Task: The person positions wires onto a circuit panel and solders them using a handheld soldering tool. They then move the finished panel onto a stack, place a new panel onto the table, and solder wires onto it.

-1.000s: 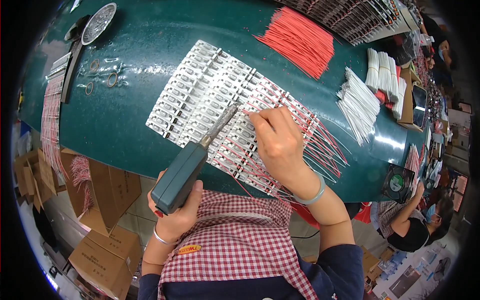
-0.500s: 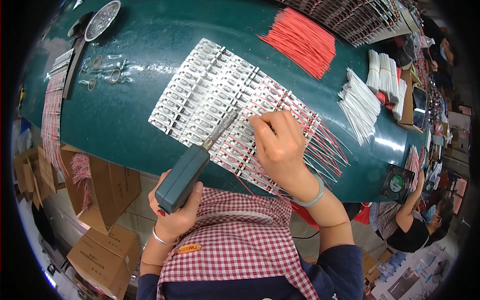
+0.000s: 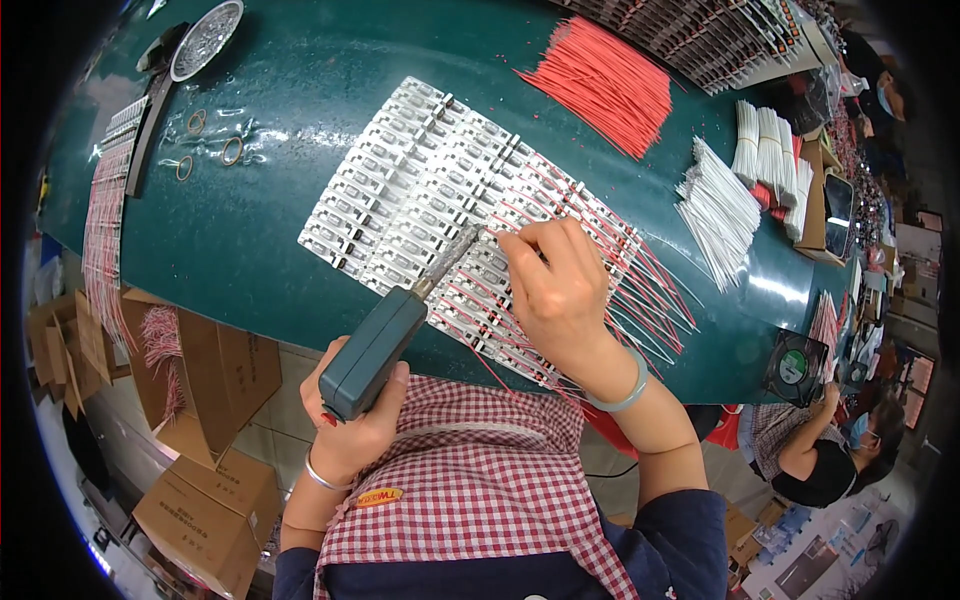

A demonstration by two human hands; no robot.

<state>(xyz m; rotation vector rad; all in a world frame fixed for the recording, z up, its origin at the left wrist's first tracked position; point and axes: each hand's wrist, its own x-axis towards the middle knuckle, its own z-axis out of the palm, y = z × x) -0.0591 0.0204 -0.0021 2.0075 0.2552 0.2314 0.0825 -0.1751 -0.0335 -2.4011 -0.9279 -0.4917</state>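
Observation:
My left hand (image 3: 372,425) is wrapped round the dark green handle of a soldering gun (image 3: 372,352). The gun's metal tip reaches up and right over a sheet of small white-and-silver parts in rows (image 3: 400,195), close to my right fingertips. My right hand (image 3: 560,290) is closed in a pinch above the sheet; a thin wire seems to be between thumb and forefinger, mostly hidden by them. Red and white wires (image 3: 655,290) fan out from the rows on the sheet's right side, passing partly under my right hand.
Loose red wires (image 3: 605,88) lie at the back, white wires (image 3: 718,212) and white bundles (image 3: 770,145) to the right. A metal bowl (image 3: 207,42) and rubber bands (image 3: 232,151) lie left. Cardboard boxes (image 3: 205,525) stand below the table's left edge. A co-worker (image 3: 815,460) sits at right.
The soldering gun has shifted slightly right, its tip now nearer my right fingertips. My right hand has barely moved. The co-worker's arm has come lower.

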